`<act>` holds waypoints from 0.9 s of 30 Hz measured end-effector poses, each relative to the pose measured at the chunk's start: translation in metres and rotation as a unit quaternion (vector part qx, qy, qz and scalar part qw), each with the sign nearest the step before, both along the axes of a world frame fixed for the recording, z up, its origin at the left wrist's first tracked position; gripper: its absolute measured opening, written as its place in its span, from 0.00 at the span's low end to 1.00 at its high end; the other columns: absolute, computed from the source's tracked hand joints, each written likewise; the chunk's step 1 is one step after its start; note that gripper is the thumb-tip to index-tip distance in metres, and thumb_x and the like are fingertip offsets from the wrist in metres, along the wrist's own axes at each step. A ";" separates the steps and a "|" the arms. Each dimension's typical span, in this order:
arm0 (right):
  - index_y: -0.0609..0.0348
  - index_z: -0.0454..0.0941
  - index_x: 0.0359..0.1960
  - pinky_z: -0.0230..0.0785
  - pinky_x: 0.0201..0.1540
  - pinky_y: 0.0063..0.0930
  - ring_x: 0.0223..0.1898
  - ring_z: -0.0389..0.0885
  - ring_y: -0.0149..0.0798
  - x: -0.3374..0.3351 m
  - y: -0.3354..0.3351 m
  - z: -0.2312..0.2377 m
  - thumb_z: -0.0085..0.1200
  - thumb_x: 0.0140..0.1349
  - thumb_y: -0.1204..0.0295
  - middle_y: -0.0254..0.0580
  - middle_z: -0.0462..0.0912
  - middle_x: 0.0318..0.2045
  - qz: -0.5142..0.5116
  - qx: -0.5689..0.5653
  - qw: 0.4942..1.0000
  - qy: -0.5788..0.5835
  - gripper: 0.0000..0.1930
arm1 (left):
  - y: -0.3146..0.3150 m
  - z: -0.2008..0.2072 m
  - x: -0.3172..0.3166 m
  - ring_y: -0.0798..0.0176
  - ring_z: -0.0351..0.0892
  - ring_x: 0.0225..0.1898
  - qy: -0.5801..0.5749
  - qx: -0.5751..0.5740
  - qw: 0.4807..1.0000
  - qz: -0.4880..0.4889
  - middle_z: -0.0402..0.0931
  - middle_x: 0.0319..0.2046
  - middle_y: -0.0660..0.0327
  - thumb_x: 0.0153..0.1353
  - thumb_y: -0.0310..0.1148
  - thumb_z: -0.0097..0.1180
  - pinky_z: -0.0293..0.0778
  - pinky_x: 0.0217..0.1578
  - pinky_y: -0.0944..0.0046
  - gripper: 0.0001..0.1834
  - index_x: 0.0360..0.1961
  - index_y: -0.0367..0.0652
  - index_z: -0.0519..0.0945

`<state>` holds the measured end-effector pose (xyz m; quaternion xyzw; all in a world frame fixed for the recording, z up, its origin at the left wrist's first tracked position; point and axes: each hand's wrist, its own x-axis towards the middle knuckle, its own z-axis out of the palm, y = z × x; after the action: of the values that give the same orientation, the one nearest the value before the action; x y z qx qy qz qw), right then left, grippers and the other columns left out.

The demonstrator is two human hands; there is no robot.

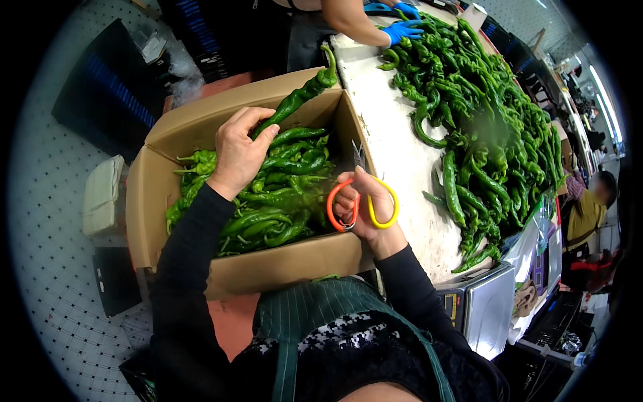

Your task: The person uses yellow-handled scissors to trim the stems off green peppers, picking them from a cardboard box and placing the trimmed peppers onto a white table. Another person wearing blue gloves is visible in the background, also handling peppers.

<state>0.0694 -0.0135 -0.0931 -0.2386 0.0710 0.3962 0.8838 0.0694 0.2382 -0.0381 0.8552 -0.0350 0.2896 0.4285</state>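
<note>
My left hand is closed on one end of a long green pepper, with its stem end pointing up and to the right. Beneath that hand lies an open cardboard box holding many green peppers. In my right hand is a pair of scissors with one orange and one yellow handle loop. Its metal blades point up, over the box's right edge. My thumb and fingers wrap around the handles.
A big heap of green peppers covers much of the pale table on the right. Across it, a co-worker's blue-gloved hand touches the heap. A metal scale stands at the near right. Dark crates stand on the left floor.
</note>
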 end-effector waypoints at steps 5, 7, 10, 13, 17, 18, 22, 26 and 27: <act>0.61 0.76 0.37 0.56 0.24 0.22 0.20 0.65 0.27 0.000 0.000 0.002 0.43 0.70 0.57 0.28 0.64 0.17 -0.003 -0.009 1.000 0.012 0.18 | 0.019 -0.004 0.000 0.56 0.79 0.30 0.017 -0.001 1.000 0.025 0.79 0.30 0.56 0.52 0.25 0.62 0.72 0.33 0.62 0.09 0.36 0.39 0.81; 0.61 0.76 0.38 0.56 0.24 0.22 0.20 0.64 0.27 0.001 0.000 0.002 0.42 0.71 0.57 0.28 0.64 0.16 -0.006 -0.026 1.000 0.006 0.19 | 0.026 -0.005 0.001 0.53 0.79 0.32 0.005 0.014 0.999 0.033 0.79 0.31 0.56 0.53 0.27 0.60 0.73 0.34 0.59 0.08 0.36 0.40 0.81; 0.61 0.75 0.39 0.56 0.24 0.22 0.19 0.64 0.27 0.001 -0.001 0.001 0.41 0.71 0.57 0.28 0.63 0.16 -0.005 -0.025 1.000 0.004 0.19 | 0.042 -0.002 0.003 0.50 0.79 0.35 -0.002 0.098 0.993 0.069 0.79 0.33 0.55 0.55 0.28 0.57 0.73 0.36 0.56 0.08 0.37 0.41 0.80; 0.62 0.75 0.39 0.57 0.24 0.22 0.19 0.64 0.28 -0.001 0.000 0.004 0.40 0.72 0.57 0.28 0.63 0.15 -0.011 -0.024 1.000 0.012 0.19 | 0.085 -0.008 0.006 0.48 0.78 0.39 0.034 0.126 0.980 0.148 0.78 0.36 0.55 0.58 0.28 0.54 0.71 0.40 0.54 0.09 0.41 0.43 0.79; 0.63 0.75 0.39 0.59 0.25 0.24 0.19 0.64 0.30 -0.003 0.001 0.009 0.40 0.72 0.58 0.29 0.65 0.15 -0.010 -0.014 0.999 0.035 0.19 | 0.140 0.011 0.012 0.47 0.78 0.41 0.070 0.243 0.943 0.216 0.78 0.40 0.54 0.60 0.28 0.52 0.71 0.43 0.55 0.10 0.42 0.43 0.78; 0.63 0.75 0.39 0.59 0.25 0.24 0.19 0.64 0.30 -0.003 0.002 0.009 0.40 0.72 0.58 0.30 0.65 0.15 -0.003 -0.012 0.999 0.037 0.19 | 0.154 0.011 0.017 0.45 0.76 0.41 0.088 0.285 0.926 0.231 0.77 0.39 0.56 0.59 0.27 0.53 0.70 0.42 0.52 0.10 0.42 0.46 0.78; 0.63 0.74 0.40 0.59 0.26 0.25 0.19 0.65 0.30 -0.004 0.000 0.012 0.38 0.73 0.58 0.30 0.64 0.15 0.002 -0.017 0.998 0.068 0.19 | 0.185 0.000 0.052 0.49 0.75 0.43 0.102 0.389 0.894 0.198 0.76 0.35 0.57 0.57 0.26 0.53 0.66 0.40 0.52 0.11 0.42 0.47 0.77; 0.63 0.74 0.41 0.59 0.26 0.25 0.19 0.64 0.31 -0.002 0.000 0.013 0.38 0.73 0.59 0.30 0.65 0.15 0.009 -0.027 0.997 0.079 0.19 | 0.198 -0.026 0.112 0.52 0.76 0.44 0.159 0.431 0.872 0.168 0.76 0.35 0.58 0.56 0.26 0.53 0.64 0.41 0.50 0.11 0.41 0.48 0.77; 0.64 0.74 0.41 0.59 0.26 0.25 0.19 0.64 0.30 -0.002 -0.001 0.012 0.38 0.73 0.59 0.31 0.65 0.15 0.008 -0.021 0.996 0.083 0.19 | 0.197 -0.033 0.129 0.52 0.76 0.45 0.171 0.434 0.870 0.161 0.76 0.35 0.58 0.56 0.26 0.52 0.64 0.41 0.49 0.12 0.41 0.49 0.77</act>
<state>0.0677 -0.0142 -0.0815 -0.2239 0.1505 0.4198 0.8666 0.1980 0.4349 -0.0710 0.9849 0.0553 0.1595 -0.0390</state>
